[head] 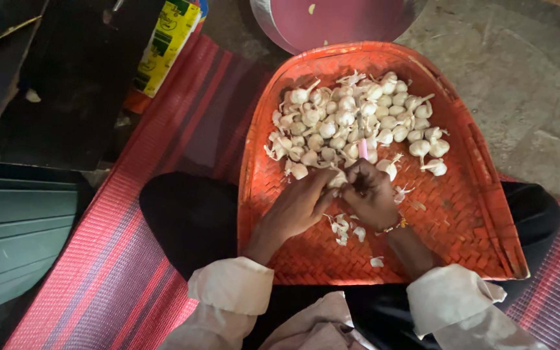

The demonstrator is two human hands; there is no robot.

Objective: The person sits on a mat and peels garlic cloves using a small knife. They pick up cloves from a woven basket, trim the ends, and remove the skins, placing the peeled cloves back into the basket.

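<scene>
Across the person's lap rests a woven orange winnowing tray (pixel 481 214), its flat open edge toward the body so both hands can work low over it. At about 12 o'clock on the tray lies a heap of white garlic bulbs (pixel 351 123), kept toward the raised rim, which would stop them rolling off. Just at the near edge of that heap, the left hand (pixel 296 207) and right hand (pixel 372 194) meet; both are curled closed around a single garlic bulb (pixel 337 181), the fingers pinching it between them as if to pull it apart. A slim pink handle (pixel 362 148) stands up from the right hand's grip, pointing toward 12 o'clock; whether it carries a blade cannot be told. At 6 o'clock from the hands lie loose cloves and papery skins (pixel 345 230), dropped onto the bare weave apart from the whole bulbs. A beaded bracelet (pixel 393 225) circles the right wrist. Beyond the tray at 12 o'clock sits a round metal basin (pixel 273 26), and at 10 o'clock a yellow and green packet (pixel 163 45) lies on the striped red mat (pixel 98 259).
</scene>
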